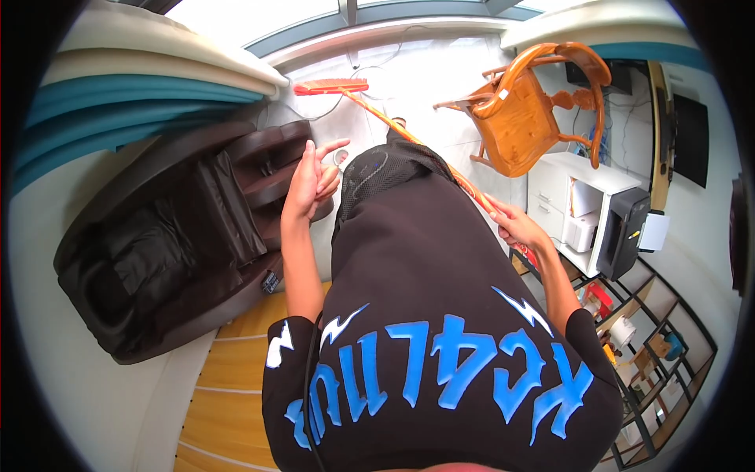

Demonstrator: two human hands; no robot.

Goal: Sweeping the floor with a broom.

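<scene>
My right hand (514, 224) grips the orange handle of a broom (380, 116) near its upper end. The handle slants away across my right leg, and the red bristle head (330, 87) lies on the pale floor by the window. Raised beside my left thigh, my left hand (317, 180) holds nothing; its thumb and index finger are extended and the other fingers curl in. Just past that hand, a small white cup-like object (340, 157) sits on the floor, partly hidden.
A dark brown massage chair (171, 248) fills the left side. To the right stand a wooden armchair (519, 124), a white cabinet (581, 200) with a black printer-like device (622, 233), and a loaded shelf rack (655, 348). A loose cable (318, 116) trails across the floor near the broom head.
</scene>
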